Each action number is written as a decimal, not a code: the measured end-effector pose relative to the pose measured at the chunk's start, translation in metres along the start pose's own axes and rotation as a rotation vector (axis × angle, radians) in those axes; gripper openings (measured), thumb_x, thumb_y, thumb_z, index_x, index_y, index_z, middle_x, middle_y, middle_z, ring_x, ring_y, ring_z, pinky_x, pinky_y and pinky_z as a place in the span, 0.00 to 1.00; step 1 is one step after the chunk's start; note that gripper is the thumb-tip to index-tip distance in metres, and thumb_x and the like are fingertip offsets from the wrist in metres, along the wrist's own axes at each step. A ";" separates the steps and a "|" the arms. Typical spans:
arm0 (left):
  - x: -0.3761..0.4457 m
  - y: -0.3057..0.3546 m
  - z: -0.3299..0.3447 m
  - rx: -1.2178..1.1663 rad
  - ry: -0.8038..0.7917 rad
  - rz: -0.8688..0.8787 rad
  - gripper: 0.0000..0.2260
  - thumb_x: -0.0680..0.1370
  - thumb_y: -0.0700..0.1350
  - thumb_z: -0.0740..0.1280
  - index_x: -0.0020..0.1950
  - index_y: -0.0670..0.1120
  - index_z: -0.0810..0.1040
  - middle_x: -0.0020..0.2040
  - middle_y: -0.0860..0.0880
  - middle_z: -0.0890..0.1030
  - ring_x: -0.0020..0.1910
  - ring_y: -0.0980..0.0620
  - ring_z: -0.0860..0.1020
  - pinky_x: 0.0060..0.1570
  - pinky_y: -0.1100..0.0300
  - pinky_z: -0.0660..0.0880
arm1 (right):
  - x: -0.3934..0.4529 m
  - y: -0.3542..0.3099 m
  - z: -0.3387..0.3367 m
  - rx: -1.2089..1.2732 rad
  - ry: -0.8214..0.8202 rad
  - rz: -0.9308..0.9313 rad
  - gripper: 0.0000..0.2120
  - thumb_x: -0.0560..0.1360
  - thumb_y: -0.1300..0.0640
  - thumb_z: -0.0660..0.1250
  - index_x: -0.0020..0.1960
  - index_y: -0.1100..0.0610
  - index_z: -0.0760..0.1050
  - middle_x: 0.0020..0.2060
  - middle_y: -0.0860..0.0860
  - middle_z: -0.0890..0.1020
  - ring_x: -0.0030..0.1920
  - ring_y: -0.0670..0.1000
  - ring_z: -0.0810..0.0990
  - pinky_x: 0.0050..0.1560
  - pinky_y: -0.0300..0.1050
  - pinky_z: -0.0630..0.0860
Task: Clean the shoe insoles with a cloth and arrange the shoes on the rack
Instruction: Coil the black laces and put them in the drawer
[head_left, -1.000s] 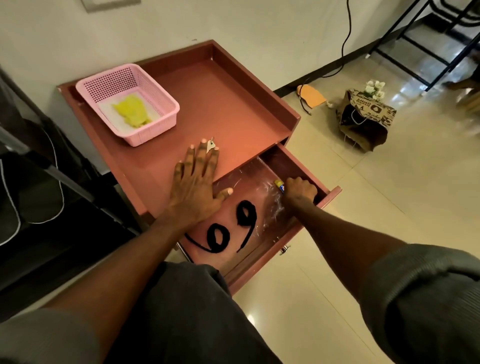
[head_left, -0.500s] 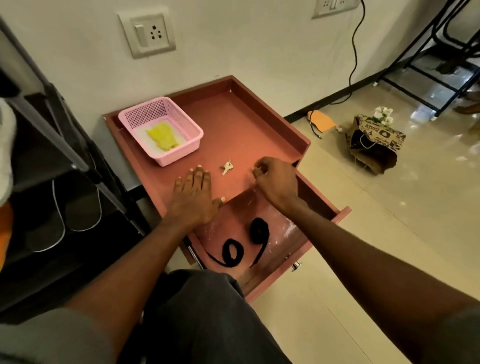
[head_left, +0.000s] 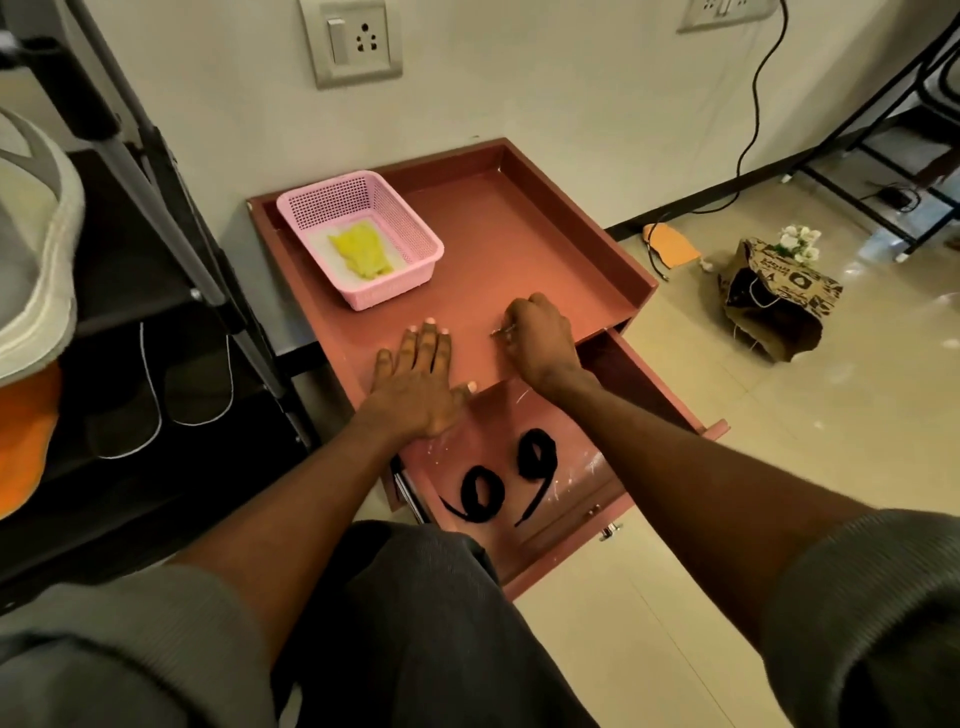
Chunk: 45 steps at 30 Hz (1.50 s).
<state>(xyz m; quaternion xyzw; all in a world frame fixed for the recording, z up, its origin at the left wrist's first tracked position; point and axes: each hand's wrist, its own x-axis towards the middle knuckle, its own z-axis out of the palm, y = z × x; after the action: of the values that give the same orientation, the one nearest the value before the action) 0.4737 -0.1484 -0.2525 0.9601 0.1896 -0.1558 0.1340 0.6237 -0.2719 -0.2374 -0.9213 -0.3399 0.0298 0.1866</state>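
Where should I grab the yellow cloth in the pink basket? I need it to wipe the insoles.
Pinch the yellow cloth at its raised middle folds, reaching straight down from above. It lies crumpled and flat on the floor of the pink basket, whose walls block any approach from the side. The left hand lies flat on the table nearer to it, so it is probably the easier one to use.

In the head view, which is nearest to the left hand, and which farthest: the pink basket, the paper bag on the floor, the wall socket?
From the left hand:
1. Pink basket, just beyond it on the cabinet top.
2. Wall socket, up on the wall.
3. Paper bag, far right on the floor.
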 end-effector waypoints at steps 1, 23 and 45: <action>-0.001 0.001 0.000 -0.003 0.005 -0.001 0.37 0.84 0.65 0.46 0.83 0.47 0.34 0.82 0.46 0.32 0.82 0.44 0.34 0.78 0.38 0.41 | -0.006 0.005 -0.002 0.053 0.030 0.060 0.05 0.75 0.63 0.70 0.50 0.57 0.83 0.51 0.57 0.82 0.51 0.60 0.80 0.51 0.51 0.75; 0.003 0.003 -0.003 0.002 -0.140 -0.042 0.35 0.85 0.64 0.44 0.80 0.49 0.27 0.78 0.48 0.23 0.78 0.45 0.26 0.75 0.40 0.32 | -0.071 0.114 0.030 0.193 -0.159 0.886 0.12 0.78 0.64 0.74 0.60 0.63 0.79 0.56 0.60 0.82 0.57 0.60 0.81 0.49 0.47 0.78; -0.087 0.143 0.039 0.186 -0.071 -0.034 0.70 0.62 0.82 0.64 0.80 0.35 0.33 0.80 0.34 0.31 0.79 0.34 0.32 0.77 0.33 0.38 | -0.164 0.103 -0.052 0.040 -0.431 -0.105 0.60 0.66 0.54 0.85 0.85 0.55 0.49 0.85 0.52 0.44 0.84 0.58 0.48 0.79 0.56 0.65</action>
<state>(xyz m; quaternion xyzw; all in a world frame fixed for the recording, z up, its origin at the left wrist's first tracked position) 0.4459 -0.3165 -0.2299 0.9589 0.1855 -0.2091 0.0481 0.5708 -0.4654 -0.2388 -0.8708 -0.4187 0.2228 0.1293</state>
